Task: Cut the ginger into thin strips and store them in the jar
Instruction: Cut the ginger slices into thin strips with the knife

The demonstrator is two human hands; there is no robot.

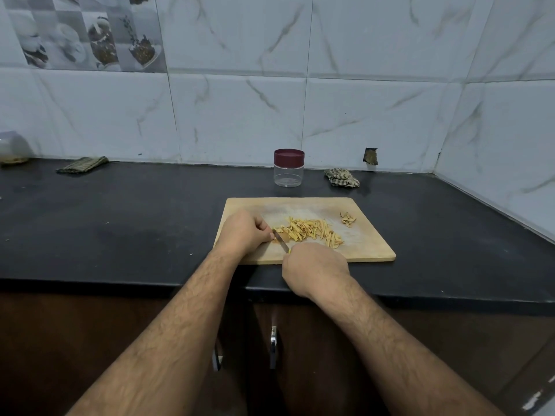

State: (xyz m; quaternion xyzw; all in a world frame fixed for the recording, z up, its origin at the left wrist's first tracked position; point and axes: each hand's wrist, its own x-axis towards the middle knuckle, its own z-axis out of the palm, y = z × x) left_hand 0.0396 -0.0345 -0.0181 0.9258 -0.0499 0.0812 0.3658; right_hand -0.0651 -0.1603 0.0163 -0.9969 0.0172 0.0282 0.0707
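— What are the arms doing, nearest first?

— Both bare forearms reach forward over the counter's front edge onto the cutting board (pixel 369 247). The right hand (pixel 315 270) sits at the board's near edge, knuckles up, fingers curled round a knife (pixel 280 241) whose yellow handle barely peeks out; the blade angles away toward the board's left part.

— And the other one?

— The left hand (pixel 244 232) rests on the board's left side, fingers bent under and pinching a small ginger piece (pixel 274 239) right against the blade.

— Where are the cut bits?

— The ginger strips (pixel 312 231) lie in a loose heap across the board's middle, just right of the blade. A little pile of peels (pixel 347 219) sits apart near the board's far right corner.

— Beyond the board?

— The jar (pixel 289 168), clear, maroon lid on, stands upright behind the board near the wall. A checked cloth (pixel 342 178) lies crumpled just right of it, and a folded cloth (pixel 82 165) well to the board's far left.
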